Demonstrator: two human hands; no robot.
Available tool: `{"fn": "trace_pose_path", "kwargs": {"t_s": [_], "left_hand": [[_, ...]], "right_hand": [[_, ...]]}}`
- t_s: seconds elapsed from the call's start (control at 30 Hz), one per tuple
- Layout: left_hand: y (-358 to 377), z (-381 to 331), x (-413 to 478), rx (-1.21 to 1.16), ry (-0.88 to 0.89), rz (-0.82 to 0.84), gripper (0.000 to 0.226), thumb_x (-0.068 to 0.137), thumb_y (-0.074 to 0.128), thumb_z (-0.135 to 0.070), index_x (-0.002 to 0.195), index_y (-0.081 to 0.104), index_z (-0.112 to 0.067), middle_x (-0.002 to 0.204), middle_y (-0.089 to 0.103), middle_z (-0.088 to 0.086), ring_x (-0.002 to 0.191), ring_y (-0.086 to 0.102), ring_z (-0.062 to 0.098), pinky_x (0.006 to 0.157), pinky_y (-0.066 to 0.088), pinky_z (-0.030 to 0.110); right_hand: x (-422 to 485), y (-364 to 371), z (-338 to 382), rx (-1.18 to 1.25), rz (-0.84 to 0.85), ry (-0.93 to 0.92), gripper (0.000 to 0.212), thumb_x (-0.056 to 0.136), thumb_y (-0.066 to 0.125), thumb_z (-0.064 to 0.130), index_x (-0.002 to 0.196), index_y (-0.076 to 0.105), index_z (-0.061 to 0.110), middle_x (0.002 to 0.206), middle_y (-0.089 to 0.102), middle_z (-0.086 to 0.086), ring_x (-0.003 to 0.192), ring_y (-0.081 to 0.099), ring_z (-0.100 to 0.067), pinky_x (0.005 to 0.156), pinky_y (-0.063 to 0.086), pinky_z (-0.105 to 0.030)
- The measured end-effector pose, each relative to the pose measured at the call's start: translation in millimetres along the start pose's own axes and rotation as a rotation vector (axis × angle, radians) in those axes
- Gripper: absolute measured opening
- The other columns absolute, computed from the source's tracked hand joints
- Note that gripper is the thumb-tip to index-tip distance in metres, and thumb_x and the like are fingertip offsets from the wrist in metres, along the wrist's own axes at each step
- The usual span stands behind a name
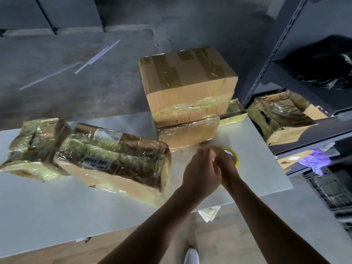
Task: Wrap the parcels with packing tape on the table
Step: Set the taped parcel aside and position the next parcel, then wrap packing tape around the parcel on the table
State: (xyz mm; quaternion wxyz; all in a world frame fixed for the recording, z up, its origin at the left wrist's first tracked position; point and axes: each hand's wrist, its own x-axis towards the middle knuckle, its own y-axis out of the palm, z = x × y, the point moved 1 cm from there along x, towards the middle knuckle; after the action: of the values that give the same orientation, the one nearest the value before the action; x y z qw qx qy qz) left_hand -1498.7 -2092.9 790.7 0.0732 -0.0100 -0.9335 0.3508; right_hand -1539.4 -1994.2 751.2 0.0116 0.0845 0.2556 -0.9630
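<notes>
Both hands meet over the roll of clear packing tape with a yellow rim (235, 158), which lies on the white rectangular table (57, 212) just beyond your knuckles. Your left hand (200, 172) is curled, thumb and forefinger pinching at the roll's near face. Your right hand (228, 169) closes on the roll from its own side, fingertips partly hidden behind the left. The step appears to be finding and lifting the free end; the strip itself is too thin to see. To do it well, steady the roll with the right hand, pick at the seam with a nail, and peel squarely so the film does not split into a sliver. Just beyond the fingertips stands the plain brown cardboard box (188, 86), stacked on a flat film-wrapped cardboard parcel (187, 135). Left of the left hand lies the long film-wrapped brown parcel (114, 157), with a smaller lumpy wrapped parcel (34, 149) beyond it. Open tabletop lies right of the right hand up to the table's edge, and toward you from both wrists; draw the tape there, short of the dark metal shelving (266, 77) farther right.
</notes>
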Motion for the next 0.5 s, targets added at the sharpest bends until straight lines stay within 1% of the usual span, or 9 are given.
{"fn": "trace_pose_path", "kwargs": {"t_s": [0.03, 0.07, 0.1, 0.13, 0.17, 0.23, 0.27, 0.37, 0.5], "left_hand": [[9, 2, 4, -0.014, -0.073, 0.037, 0.019, 0.092, 0.050, -0.014, 0.109, 0.056, -0.007, 0.110, 0.058, 0.012, 0.100, 0.057, 0.025, 0.083, 0.046, 0.033], [18, 6, 7, -0.023, -0.148, 0.081, 0.021, 0.093, 0.050, -0.017, 0.111, 0.055, -0.008, 0.112, 0.058, 0.011, 0.102, 0.056, 0.025, 0.087, 0.046, 0.035], [26, 11, 10, -0.033, -0.220, 0.130, 0.022, 0.093, 0.049, -0.019, 0.112, 0.054, -0.009, 0.114, 0.057, 0.010, 0.105, 0.056, 0.024, 0.089, 0.046, 0.035], [33, 16, 12, -0.041, -0.283, 0.180, 0.023, 0.092, 0.048, -0.017, 0.113, 0.053, -0.010, 0.117, 0.056, 0.009, 0.107, 0.055, 0.024, 0.090, 0.045, 0.034], [40, 20, 14, -0.041, -0.331, 0.226, 0.025, 0.090, 0.048, -0.015, 0.114, 0.052, -0.011, 0.119, 0.054, 0.009, 0.109, 0.054, 0.024, 0.091, 0.044, 0.033], [50, 28, 14, -0.030, -0.388, 0.293, 0.028, 0.087, 0.047, -0.011, 0.115, 0.051, -0.012, 0.120, 0.051, 0.008, 0.108, 0.054, 0.023, 0.090, 0.045, 0.033], [55, 30, 14, -0.032, -0.411, 0.312, 0.028, 0.086, 0.047, -0.009, 0.114, 0.051, -0.012, 0.119, 0.051, 0.007, 0.107, 0.054, 0.023, 0.089, 0.047, 0.034], [66, 35, 12, -0.052, -0.462, 0.336, 0.029, 0.084, 0.045, -0.008, 0.112, 0.051, -0.013, 0.118, 0.050, 0.007, 0.108, 0.054, 0.025, 0.090, 0.047, 0.036], [69, 41, 14, -0.065, -0.491, 0.322, 0.031, 0.084, 0.047, -0.008, 0.113, 0.052, -0.016, 0.117, 0.051, 0.003, 0.106, 0.053, 0.022, 0.088, 0.047, 0.031]], "right_hand": [[4, -3, -7, -0.032, -0.035, 0.025, 0.024, 0.096, 0.043, 0.008, 0.077, 0.053, 0.017, 0.062, 0.059, 0.006, 0.057, 0.058, -0.011, 0.045, 0.046, -0.017], [7, -6, -16, -0.129, -0.065, -0.003, 0.022, 0.094, 0.046, 0.009, 0.074, 0.053, 0.016, 0.064, 0.058, 0.004, 0.062, 0.056, -0.015, 0.051, 0.045, -0.021], [9, -10, -25, -0.305, -0.056, -0.037, 0.019, 0.093, 0.048, 0.010, 0.076, 0.054, 0.016, 0.072, 0.058, 0.001, 0.072, 0.055, -0.018, 0.059, 0.042, -0.024], [12, -12, -36, -0.501, -0.071, -0.060, 0.013, 0.092, 0.050, 0.012, 0.083, 0.059, 0.015, 0.085, 0.060, -0.001, 0.084, 0.055, -0.021, 0.067, 0.042, -0.026], [15, -14, -48, -0.628, -0.093, -0.076, 0.010, 0.092, 0.053, 0.015, 0.094, 0.063, 0.015, 0.100, 0.062, -0.002, 0.097, 0.055, -0.024, 0.075, 0.044, -0.029], [19, -15, -71, -0.751, -0.069, -0.076, 0.026, 0.091, 0.058, 0.021, 0.116, 0.061, 0.018, 0.127, 0.056, -0.002, 0.118, 0.048, -0.026, 0.088, 0.045, -0.035], [21, -14, -80, -0.780, -0.054, -0.069, 0.032, 0.090, 0.060, 0.024, 0.122, 0.058, 0.020, 0.134, 0.052, -0.001, 0.123, 0.044, -0.025, 0.090, 0.043, -0.036], [31, -11, -98, -0.871, -0.017, -0.075, 0.038, 0.091, 0.061, 0.029, 0.127, 0.054, 0.022, 0.137, 0.050, -0.003, 0.124, 0.045, -0.023, 0.090, 0.040, -0.032], [41, -10, -107, -0.953, -0.001, -0.070, 0.034, 0.093, 0.056, 0.029, 0.126, 0.052, 0.022, 0.135, 0.053, -0.001, 0.123, 0.047, -0.021, 0.088, 0.039, -0.030]]}}
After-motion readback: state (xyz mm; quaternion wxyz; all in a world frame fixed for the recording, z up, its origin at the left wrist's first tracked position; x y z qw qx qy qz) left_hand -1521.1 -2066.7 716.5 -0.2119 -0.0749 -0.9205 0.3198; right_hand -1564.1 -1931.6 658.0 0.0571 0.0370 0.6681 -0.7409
